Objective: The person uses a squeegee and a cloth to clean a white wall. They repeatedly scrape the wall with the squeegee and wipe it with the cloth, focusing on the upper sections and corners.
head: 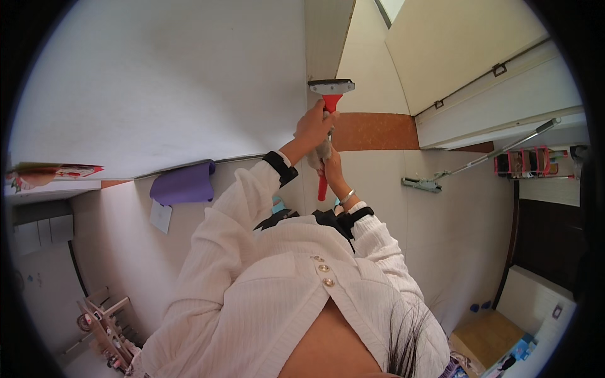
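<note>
A red-handled scraper point(332, 88) points away from me, its wide metal head fitted with a dark edge. My left hand point(313, 126) grips it just below the head. Lower down, my right hand point(333, 169) closes around the handle, whose red end sticks out beneath. Bunched grey cloth point(321, 150) lies along the handle between my hands, partly hidden by fingers. The scraper's head appears in front of the end of a white wall point(189, 80) and its pale edge panel point(327, 40); whether it touches them I cannot tell.
A brown threshold strip point(373, 131) crosses the floor before a cream door point(463, 52). To the right, a flat mop point(422, 184) leans near a pink-framed rack point(522, 161). On the left are a purple mat point(183, 183) and a white flat panel point(160, 216).
</note>
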A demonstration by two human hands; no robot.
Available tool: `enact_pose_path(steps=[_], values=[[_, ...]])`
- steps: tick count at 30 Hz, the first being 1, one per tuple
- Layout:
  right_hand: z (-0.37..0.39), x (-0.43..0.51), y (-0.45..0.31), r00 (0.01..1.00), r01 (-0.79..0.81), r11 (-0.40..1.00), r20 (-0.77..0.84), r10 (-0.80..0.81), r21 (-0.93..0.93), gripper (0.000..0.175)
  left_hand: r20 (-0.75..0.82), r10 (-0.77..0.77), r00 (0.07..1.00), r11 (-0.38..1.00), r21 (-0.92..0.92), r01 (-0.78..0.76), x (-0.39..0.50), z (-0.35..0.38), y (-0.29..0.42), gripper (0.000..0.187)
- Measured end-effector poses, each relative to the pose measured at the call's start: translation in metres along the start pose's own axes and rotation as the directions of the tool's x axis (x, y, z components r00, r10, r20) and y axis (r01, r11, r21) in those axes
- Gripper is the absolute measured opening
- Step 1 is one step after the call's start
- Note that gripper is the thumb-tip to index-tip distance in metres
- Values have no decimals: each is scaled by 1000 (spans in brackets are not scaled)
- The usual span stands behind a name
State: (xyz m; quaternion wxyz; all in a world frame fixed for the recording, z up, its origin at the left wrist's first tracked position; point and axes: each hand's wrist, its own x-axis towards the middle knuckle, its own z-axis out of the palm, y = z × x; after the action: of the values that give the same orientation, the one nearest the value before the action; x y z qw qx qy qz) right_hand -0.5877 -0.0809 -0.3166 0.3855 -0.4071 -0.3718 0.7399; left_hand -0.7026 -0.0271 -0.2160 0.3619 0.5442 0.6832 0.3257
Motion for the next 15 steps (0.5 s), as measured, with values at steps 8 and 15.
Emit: enact_pose_path(steps=[8, 15], values=[[1, 0, -1, 997, 69, 997, -25, -69, -24, 25, -44, 76, 996, 997, 27, -75, -3, 0, 2, 39], [3, 0, -6, 997, 79, 995, -5, -79, -58, 26, -41, 49, 998, 998, 27, -48, -1, -4, 2, 41]])
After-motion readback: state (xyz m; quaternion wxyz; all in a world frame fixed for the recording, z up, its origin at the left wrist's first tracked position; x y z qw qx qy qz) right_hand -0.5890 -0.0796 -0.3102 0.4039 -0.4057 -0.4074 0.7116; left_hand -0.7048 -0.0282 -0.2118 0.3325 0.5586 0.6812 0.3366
